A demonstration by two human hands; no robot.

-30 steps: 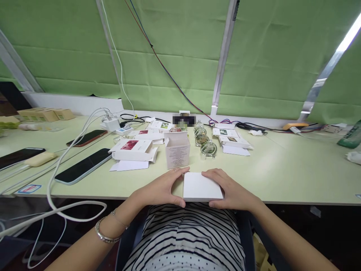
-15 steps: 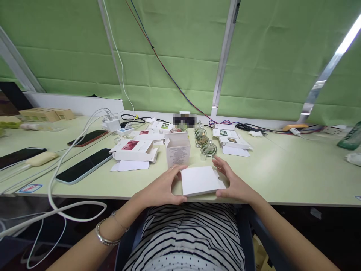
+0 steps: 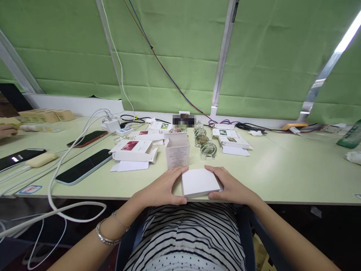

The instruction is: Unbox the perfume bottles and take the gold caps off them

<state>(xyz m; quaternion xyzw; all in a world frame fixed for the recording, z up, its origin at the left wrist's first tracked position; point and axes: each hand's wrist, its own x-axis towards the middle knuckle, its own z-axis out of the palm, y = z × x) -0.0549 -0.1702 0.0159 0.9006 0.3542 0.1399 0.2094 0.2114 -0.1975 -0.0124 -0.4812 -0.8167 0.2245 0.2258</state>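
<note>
A flat white carton (image 3: pixel 200 182) lies near the table's front edge, held from both sides. On its left side is my left hand (image 3: pixel 166 186), the thumb at the near corner and the fingers at the far one. My right hand (image 3: pixel 229 186) grips the opposite side, thumb along the near edge, and covers that end. Just behind the carton stands an upright box (image 3: pixel 177 150) with printed text and its top open. Glass jars (image 3: pixel 208 149) with greenish contents stand in a row beyond, to the right of that box.
Flattened printed boxes (image 3: pixel 134 149) lie left of the upright box, more boxes (image 3: pixel 234 143) to the right. Phones (image 3: pixel 84 166) and white cables (image 3: pixel 56 180) occupy the left side. Another person's hand (image 3: pixel 7 131) shows at the far left. A green bottle (image 3: pixel 349 136) is at the right.
My right hand has moved left and closed in on the carton. The tab at its right end no longer shows. Another person's hand has come into view at the far left.
</note>
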